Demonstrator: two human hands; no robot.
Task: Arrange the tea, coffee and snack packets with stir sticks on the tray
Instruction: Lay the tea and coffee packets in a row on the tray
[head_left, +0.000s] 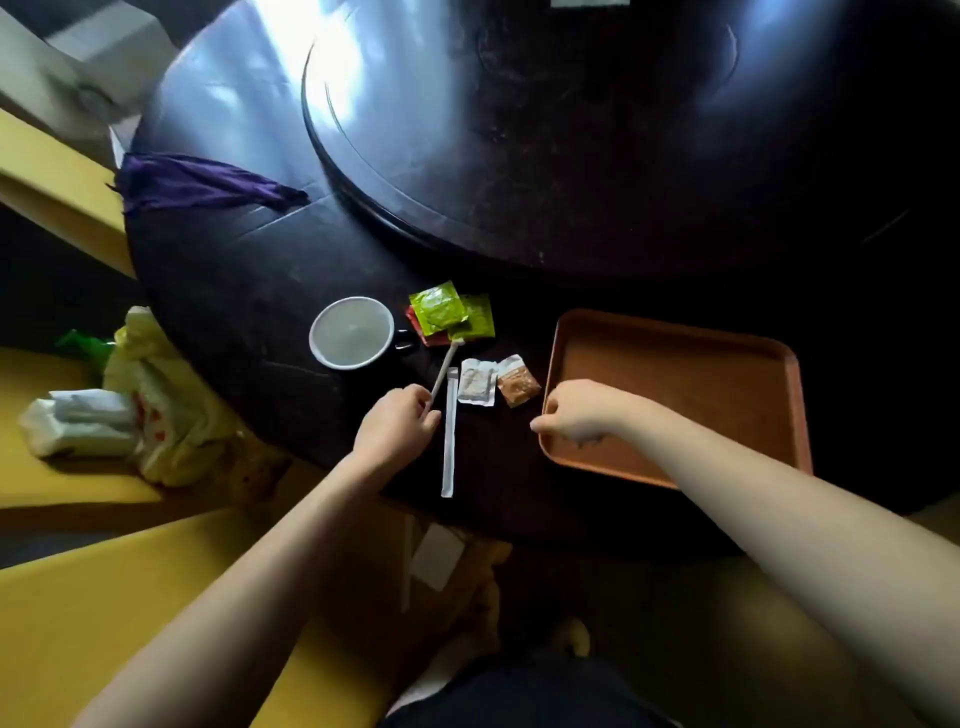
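Wooden tray (675, 364), two stir sticks (449, 431), five packets (475, 382)

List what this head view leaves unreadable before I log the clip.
- Packet under the green packets: only a red edge shows.
- Printing on the white packet and brown packet: too small, dim.
- Right hand at the tray rim: curled fingers hide any contents.
- Cup contents: glare.
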